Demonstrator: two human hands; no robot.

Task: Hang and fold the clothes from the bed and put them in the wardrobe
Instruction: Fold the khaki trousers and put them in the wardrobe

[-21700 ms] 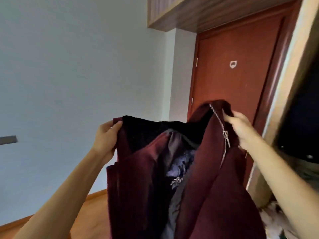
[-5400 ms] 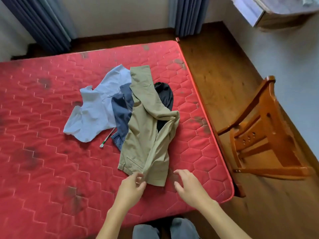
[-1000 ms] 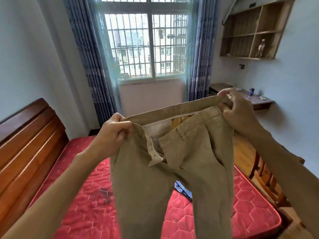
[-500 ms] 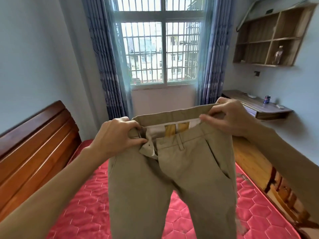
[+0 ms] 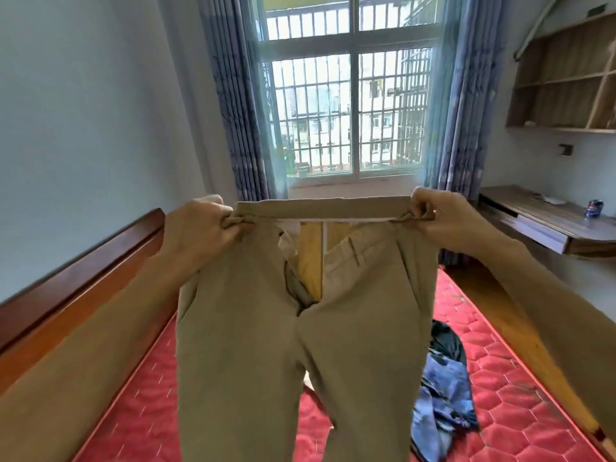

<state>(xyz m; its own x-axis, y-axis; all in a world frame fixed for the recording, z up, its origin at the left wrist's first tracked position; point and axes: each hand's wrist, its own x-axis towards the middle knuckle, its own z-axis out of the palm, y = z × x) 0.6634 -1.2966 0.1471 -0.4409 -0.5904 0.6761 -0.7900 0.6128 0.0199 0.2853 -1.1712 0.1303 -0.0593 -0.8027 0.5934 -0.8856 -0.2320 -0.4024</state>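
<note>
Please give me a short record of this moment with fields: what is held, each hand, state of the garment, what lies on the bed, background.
held: khaki trousers, lifted above the bed
left hand: grips the waistband's left end
right hand: pinches the waistband's right end
garment state: waistband stretched level, fly open, legs hanging down
on bed: blue and dark clothes on the red mattress
background: barred window, blue curtains, wooden desk with a can

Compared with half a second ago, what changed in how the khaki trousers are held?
Both hands slid outward along the waistband: the left hand and right hand now pinch its two ends and pull the khaki trousers taut, so the open fly shows. The trousers still hang above the red mattress, where the blue clothes remain.
</note>
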